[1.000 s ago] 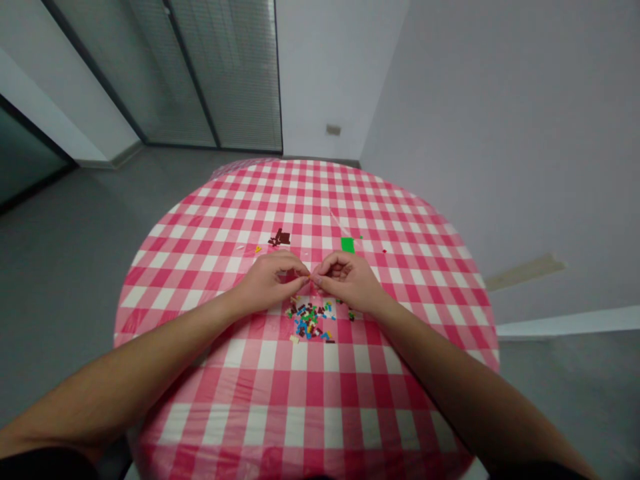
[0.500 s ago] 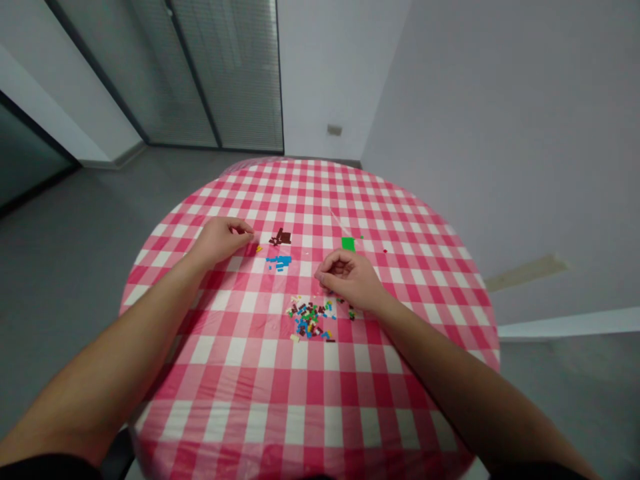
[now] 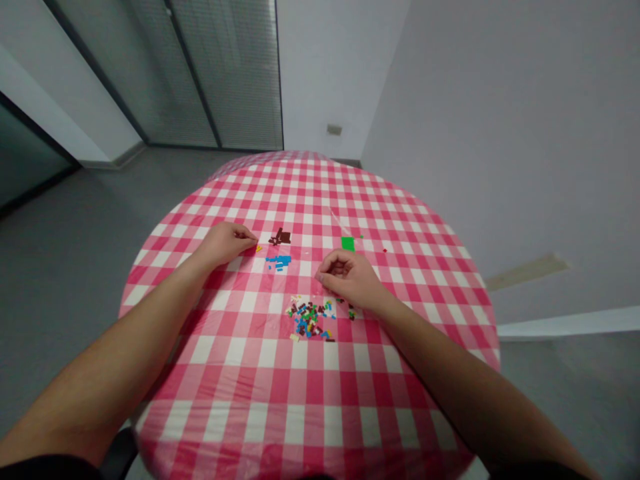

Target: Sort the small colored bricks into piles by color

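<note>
A round table [image 3: 310, 413] under a pink-and-white checked cloth carries a mixed heap of tiny coloured bricks [image 3: 311, 319]. My left hand [image 3: 225, 242] rests at the left with its fingertips pinched together, right beside a few yellow bits [image 3: 259, 249]; what it pinches is too small to make out. My right hand [image 3: 349, 278] lies curled just above the heap, fingers bent in toward the palm. Between the hands lie a small cluster of blue bricks [image 3: 279, 261], a group of dark brown bricks [image 3: 281, 237] and a green piece [image 3: 347, 244].
A tiny red bit [image 3: 385, 251] lies to the right of the green piece. Grey floor surrounds the table, a white wall stands close on the right, and glass doors with blinds are at the back left.
The hands were pinched together over the heap a second ago. My left hand has since gone up and left to the yellow bits, uncovering the blue cluster. My right hand has barely moved.
</note>
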Tool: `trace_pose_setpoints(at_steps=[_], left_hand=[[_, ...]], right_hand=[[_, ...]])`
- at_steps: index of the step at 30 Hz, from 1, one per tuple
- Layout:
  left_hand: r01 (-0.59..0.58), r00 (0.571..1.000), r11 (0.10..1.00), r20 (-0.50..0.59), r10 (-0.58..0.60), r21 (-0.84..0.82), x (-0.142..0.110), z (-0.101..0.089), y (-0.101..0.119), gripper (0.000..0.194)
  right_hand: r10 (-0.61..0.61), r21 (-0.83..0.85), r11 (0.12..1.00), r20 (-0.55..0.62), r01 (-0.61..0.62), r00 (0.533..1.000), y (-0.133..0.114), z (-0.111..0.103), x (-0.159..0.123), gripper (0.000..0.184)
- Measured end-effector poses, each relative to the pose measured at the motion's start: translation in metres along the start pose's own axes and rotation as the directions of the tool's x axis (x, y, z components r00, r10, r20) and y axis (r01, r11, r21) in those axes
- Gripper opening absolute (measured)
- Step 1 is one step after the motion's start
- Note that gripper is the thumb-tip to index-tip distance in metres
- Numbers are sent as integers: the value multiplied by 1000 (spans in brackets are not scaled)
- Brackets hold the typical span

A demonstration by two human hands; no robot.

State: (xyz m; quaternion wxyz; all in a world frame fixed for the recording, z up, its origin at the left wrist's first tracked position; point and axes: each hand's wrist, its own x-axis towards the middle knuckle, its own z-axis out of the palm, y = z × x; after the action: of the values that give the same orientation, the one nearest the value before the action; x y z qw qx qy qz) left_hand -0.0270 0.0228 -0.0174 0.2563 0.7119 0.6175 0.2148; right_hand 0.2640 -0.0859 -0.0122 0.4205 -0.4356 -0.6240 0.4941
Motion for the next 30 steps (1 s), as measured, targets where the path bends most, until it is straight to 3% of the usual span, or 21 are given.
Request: trace_pose_setpoints(at_steps=[6,8,12,16,20,24,30], left_hand=[[-4,1000,992,-1,4,126,-5,-4,9,22],[-19,1000,984,-5,20,179,-6,-4,12,21],[-54,998,964,-13,59,261,-8,-4,14,22],[-66,997,959,-21,75,275,-7,-5,14,23],[-47,992,961,-97,76,273,-7,-6,13,27],[-31,982,956,-167,83,293,-10,-7,16,34],[-128,950,966,-251,185,225,-16,-1,24,29]], right_hand=[[-24,-207,978,57,35,998,0,-5,-1,8],[-52,-362,927,133,97,990,-3,-8,-1,3],[-70,-546,801,322,245,944,-8,-13,-1,12],[-36,-596,740,428,312,903,-7,-13,-1,12],[-62,-623,703,429,344,901,-3,-9,-1,12],[-101,-675,599,470,431,877,-1,-3,-2,21],[-114,-718,524,473,458,873,2,2,-2,21]])
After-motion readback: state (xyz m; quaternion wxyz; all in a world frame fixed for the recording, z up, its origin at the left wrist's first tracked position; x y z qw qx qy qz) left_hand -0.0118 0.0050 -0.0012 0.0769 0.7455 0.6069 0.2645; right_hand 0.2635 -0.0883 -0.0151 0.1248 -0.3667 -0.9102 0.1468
